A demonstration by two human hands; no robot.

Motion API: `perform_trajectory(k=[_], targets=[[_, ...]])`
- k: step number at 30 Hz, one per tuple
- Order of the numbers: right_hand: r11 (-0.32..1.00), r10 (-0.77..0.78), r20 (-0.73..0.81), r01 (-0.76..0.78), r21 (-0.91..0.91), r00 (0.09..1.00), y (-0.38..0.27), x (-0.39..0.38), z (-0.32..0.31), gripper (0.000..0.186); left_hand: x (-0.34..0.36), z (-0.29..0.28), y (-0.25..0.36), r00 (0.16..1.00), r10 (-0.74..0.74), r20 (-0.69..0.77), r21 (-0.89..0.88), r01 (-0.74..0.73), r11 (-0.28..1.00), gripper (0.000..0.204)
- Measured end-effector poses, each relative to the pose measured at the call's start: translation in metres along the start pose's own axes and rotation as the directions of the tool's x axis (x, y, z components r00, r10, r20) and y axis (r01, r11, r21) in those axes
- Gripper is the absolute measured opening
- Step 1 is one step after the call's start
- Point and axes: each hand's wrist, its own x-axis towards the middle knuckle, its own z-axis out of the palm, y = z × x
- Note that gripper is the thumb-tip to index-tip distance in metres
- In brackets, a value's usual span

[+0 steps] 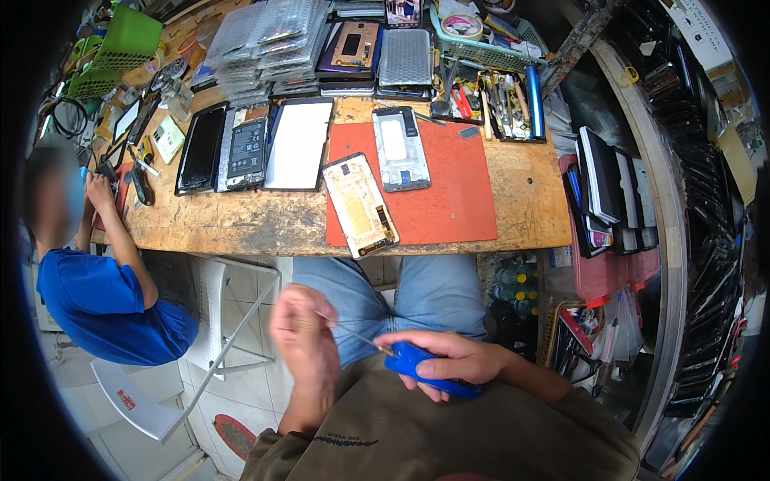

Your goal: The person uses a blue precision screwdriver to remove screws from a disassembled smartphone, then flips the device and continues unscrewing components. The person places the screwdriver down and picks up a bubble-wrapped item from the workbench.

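My right hand [461,361] is wrapped round a blue hand tool [411,362] with a brass-coloured tip, held above my lap; its exact kind is unclear. A thin grey strand or rod [353,334] runs from that tip up to my left hand [305,329]. The left fingers are closed in a pinch at its far end, somewhat smeared by motion. On the red mat [457,192] lie two opened phone parts: a pale gold phone frame [353,200], tilted over the bench's front edge, and a silver phone frame [415,170] behind it.
Left on the wooden bench [257,224] lie a black phone screen [200,150], a phone with exposed battery [247,148] and a white panel [298,144]. Behind stand bubble-wrapped stacks [269,48] and a tool tray [507,104]. A co-worker in blue [104,301] sits left, beside a folding chair [212,321].
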Motion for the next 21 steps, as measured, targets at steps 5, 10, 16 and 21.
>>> perform_trajectory(k=[5,10,16,21], targets=[[0.984,-0.062,-0.163,0.087,0.153,0.985,0.005,-0.019,-0.007,0.066,0.032,-0.052,0.043,0.905,0.298,-0.304,0.172,-0.256,0.951,0.023],[0.973,-0.164,-0.380,0.213,0.092,0.910,0.003,-0.028,-0.020,0.070,0.016,-0.099,-0.017,0.983,-0.110,-0.145,0.421,0.162,0.893,0.031],[0.973,-0.206,-0.418,0.231,0.008,0.885,-0.004,-0.028,-0.024,0.069,0.058,-0.162,-0.106,0.811,-0.521,-0.267,0.705,0.533,0.467,0.031],[0.978,-0.196,-0.453,0.208,-0.024,0.870,0.001,-0.033,-0.023,0.067,0.101,-0.181,-0.086,0.942,-0.150,-0.301,0.690,0.323,0.648,0.031]])
